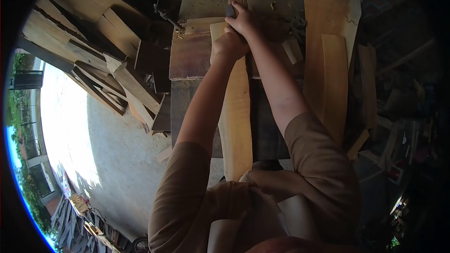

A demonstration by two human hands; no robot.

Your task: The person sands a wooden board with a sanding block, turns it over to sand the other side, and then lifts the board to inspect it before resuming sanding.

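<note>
A long pale board (236,126) lies lengthwise on the dark workbench (190,58), its near end by my waist. Toward the far end of the board, both arms are stretched out over a dark tool that looks like a hand plane (230,11), mostly covered by my fingers. My right hand (243,21) is wrapped round its far part. Just behind and lower, my left hand (227,45) is closed at the tool's near part, against the board. The blade and underside of the tool are hidden.
Wide planks (311,56) lie along the bench's right side. Near the far right edge are a small wood block (293,50) and dark metal tools (296,26). A clamp-like metal piece (166,16) juts out at the left. Stacked boards (105,61) lean farther left.
</note>
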